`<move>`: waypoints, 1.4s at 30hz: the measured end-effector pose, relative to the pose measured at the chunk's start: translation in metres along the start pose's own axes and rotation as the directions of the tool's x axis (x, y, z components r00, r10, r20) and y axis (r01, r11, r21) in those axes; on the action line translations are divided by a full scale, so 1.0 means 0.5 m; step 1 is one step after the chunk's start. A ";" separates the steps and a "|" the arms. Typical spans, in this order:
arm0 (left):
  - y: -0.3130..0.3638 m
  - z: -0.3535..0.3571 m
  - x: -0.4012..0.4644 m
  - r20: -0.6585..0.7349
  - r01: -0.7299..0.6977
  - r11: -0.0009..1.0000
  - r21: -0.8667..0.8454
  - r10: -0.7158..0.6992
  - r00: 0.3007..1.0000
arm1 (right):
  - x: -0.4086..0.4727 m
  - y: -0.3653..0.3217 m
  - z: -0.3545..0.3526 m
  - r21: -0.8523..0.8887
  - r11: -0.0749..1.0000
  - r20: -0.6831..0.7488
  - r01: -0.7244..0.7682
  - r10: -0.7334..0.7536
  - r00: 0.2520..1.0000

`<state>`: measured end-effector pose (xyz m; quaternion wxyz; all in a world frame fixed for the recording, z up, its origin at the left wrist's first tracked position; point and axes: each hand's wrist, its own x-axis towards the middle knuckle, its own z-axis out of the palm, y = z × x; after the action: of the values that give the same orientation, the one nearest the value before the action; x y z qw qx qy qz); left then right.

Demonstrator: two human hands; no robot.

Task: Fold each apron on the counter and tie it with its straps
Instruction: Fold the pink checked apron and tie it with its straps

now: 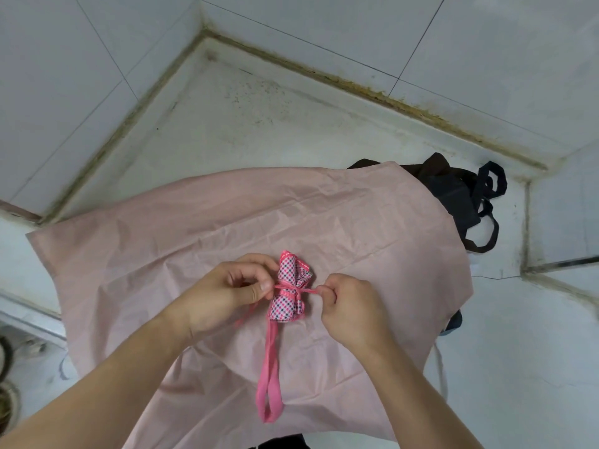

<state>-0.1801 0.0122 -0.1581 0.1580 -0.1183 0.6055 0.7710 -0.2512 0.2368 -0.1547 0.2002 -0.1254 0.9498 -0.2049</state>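
A small pink checked apron (289,288) is folded into a tight bundle, cinched around its middle by thin pink straps (293,288), with a wider pink loop (269,380) trailing toward the viewer. It lies on a pale pink apron (259,215) spread flat over the surface (246,118). Dark aprons (460,192) lie bunched at its far right edge.

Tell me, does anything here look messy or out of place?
Yes. Dark aprons lie crumpled in a heap at the counter's far right, partly under the spread pink apron. Brown grime lines the wall joint. The checked bundle both hands are tying looks neat.
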 end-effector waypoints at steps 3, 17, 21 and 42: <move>0.018 0.008 0.003 0.064 -0.042 0.997 0.067 0.037 0.997 | 0.000 -0.009 0.000 -0.051 0.999 0.047 -0.001 0.003 0.999; 0.042 0.059 0.024 0.066 -0.029 0.938 0.345 0.007 0.998 | -0.005 -0.009 0.000 0.028 0.998 0.081 -0.054 0.052 0.995; 0.006 0.038 0.031 -0.062 -0.023 0.732 0.681 0.088 0.994 | -0.004 -0.009 -0.001 0.038 0.998 0.071 -0.044 0.041 0.997; 0.007 0.065 0.047 0.024 -0.035 0.528 0.849 0.027 0.999 | 0.012 -0.054 -0.056 0.184 0.978 0.134 0.099 -0.125 0.983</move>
<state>-0.2029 0.0452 -0.1559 0.1844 -0.0129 0.9050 0.3831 -0.2642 0.2204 -0.1216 0.2668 -0.1752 0.9023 -0.2896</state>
